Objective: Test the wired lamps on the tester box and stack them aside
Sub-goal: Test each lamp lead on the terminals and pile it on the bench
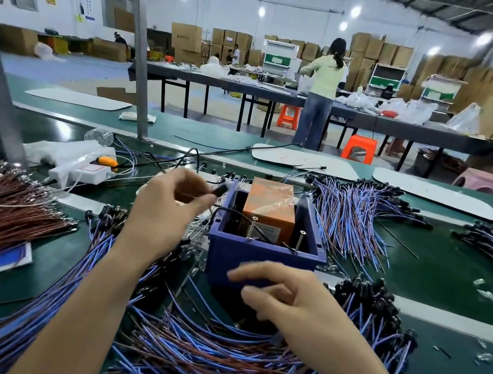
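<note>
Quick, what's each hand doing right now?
Left hand: pinches a black lamp by the tester box.
Right hand: loosely curled, blurred, apparently empty, over the blue wires.

One left hand (167, 206), one right hand (293, 305); one blue box (259, 256); two screws (253, 227); two orange stools (360, 147); one pink stool (481, 182); wired lamps (209, 360) beyond counting.

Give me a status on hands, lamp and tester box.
Left hand pinches a black lamp just left of the blue tester box. Right hand loose, empty, over the wire pile. Nothing covers the box's two screws.
</note>
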Demonstrator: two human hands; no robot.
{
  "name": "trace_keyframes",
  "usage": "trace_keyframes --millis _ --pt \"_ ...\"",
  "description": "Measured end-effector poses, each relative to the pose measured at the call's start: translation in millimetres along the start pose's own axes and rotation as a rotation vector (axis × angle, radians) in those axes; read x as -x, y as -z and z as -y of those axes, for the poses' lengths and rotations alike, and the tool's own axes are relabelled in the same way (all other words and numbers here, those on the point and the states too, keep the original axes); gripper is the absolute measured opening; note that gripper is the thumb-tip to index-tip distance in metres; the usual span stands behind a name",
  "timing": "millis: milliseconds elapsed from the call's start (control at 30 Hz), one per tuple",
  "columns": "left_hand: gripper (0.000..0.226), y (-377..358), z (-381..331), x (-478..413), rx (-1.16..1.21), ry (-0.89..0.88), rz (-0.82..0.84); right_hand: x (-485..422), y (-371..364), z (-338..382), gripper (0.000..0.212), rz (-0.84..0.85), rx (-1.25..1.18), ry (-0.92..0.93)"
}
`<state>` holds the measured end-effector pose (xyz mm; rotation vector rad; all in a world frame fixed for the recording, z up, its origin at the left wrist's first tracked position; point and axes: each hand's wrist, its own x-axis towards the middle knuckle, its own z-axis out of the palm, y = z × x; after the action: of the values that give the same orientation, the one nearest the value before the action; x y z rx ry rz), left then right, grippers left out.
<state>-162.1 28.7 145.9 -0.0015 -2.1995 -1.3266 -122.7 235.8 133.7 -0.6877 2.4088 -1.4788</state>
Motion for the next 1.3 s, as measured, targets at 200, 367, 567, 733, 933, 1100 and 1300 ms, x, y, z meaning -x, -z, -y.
trace_keyframes --millis 200,367,567,733,933,1100,1300 --pt "0.018 -41.5 -39.0 34.2 0.328 -0.027 0.36 -0.6 -3.1 5.3 0.03 -0.136 -0.226 0.149" --pt "0.03 -41.1 -30.5 36.5 0.36 0.146 0.666 -0.6 7.6 2.5 0.025 -0.456 -0.513 0.116" --pt "0.011 -16.1 -12.8 19.6 0.167 0.087 0.793 8.2 37.6 -23.6 0.034 -0.996 -0.533 0.036" --pt "0.012 9.3 5.7 8.1 -0.032 0.161 0.751 21.9 58.3 -46.5 0.038 -1.144 -0.168 -0.153" --pt "0.018 17.0 6.8 3.9 0.249 0.275 0.581 27.2 58.0 -52.7 0.027 -0.89 0.245 -0.471" --pt "0.018 9.0 -0.5 4.5 0.546 0.33 0.683 22.9 45.6 -27.8 0.012 -0.525 0.388 -0.591" --pt "0.023 -6.4 -9.6 13.6 0.598 0.335 0.678 17.5 20.9 11.7 0.006 -0.464 0.053 -0.181"
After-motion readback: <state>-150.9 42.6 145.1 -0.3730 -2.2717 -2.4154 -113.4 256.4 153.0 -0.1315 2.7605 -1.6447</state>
